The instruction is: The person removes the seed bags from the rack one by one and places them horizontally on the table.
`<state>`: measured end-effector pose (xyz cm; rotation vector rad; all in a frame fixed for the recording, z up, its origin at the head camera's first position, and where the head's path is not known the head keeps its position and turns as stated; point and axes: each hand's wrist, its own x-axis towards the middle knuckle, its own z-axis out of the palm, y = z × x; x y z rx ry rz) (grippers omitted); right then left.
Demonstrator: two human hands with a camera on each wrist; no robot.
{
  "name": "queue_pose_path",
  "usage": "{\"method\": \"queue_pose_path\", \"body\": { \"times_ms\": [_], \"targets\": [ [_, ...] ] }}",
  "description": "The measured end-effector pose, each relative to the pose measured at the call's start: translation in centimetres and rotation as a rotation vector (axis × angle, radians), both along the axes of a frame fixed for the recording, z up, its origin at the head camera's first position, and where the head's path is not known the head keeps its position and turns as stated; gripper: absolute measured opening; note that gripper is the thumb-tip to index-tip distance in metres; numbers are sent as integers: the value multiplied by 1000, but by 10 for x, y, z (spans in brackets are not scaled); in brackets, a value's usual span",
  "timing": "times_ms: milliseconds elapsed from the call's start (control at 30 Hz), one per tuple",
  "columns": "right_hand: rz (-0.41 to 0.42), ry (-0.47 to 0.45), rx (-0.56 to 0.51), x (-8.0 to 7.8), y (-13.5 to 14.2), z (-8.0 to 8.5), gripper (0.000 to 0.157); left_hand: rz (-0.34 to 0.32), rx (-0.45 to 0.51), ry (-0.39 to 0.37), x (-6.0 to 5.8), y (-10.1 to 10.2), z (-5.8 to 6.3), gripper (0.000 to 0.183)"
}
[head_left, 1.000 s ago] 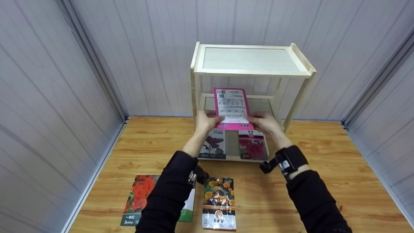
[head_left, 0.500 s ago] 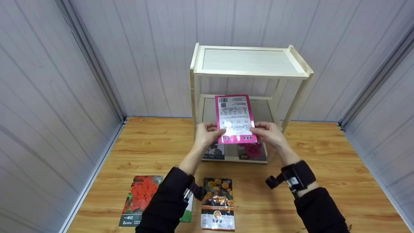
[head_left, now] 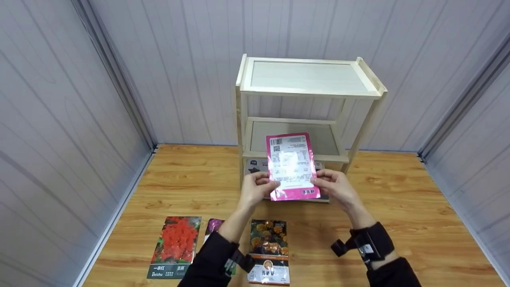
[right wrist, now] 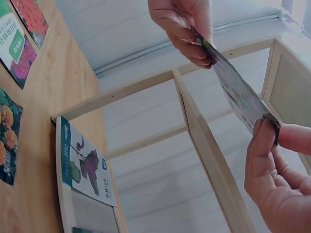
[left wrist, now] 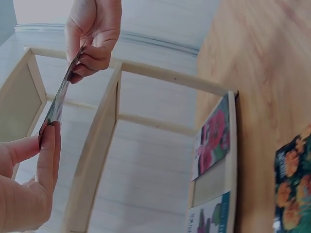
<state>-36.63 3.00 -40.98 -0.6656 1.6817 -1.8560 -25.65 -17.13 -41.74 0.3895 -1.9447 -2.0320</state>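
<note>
Packet (head_left: 293,167) with a pink border is up in the air before the wooden rack (head_left: 312,94), clamped by both hands: the left hand (head_left: 255,189) pinches one side edge and the right hand (head_left: 336,187) the other, each near the end closer to the person, with the printed white panel facing up. In the head view it overlaps the front of the middle shelf (head_left: 318,137); the wrist views show it tilted between the fingers. On the lower shelf (left wrist: 211,187), a pink-flower packet (left wrist: 214,136) and a dark-leaf packet (right wrist: 90,165) lie apart, with a gap between them. Nearer the person lie a red-flower packet (head_left: 175,247), an orange-flower packet (head_left: 269,251) and, partly behind the left forearm, a purple packet (head_left: 214,225). The step in hand looks like steering the held piece just in front of the rack. Whichever surface receives it, the next move probably calls for even pressure on both edges so the thin sheet does not bow, clearance from the rail, and a release only once it lies flat.
</note>
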Motion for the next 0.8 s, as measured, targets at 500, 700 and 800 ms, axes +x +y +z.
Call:
{"method": "queue_pose_path", "body": {
  "times_ms": [500, 700, 800],
  "targets": [
    [64, -29, -104, 29, 23, -34, 10, -50, 91, 38, 29, 19, -31, 33],
    [44, -57, -70, 38, 30, -48, 11, -62, 123, 30, 38, 25, -39, 33],
    [29, -86, -53, 41, 32, -54, 11, -58, 114, 23, 41, 27, -44, 33]
  ]
}}
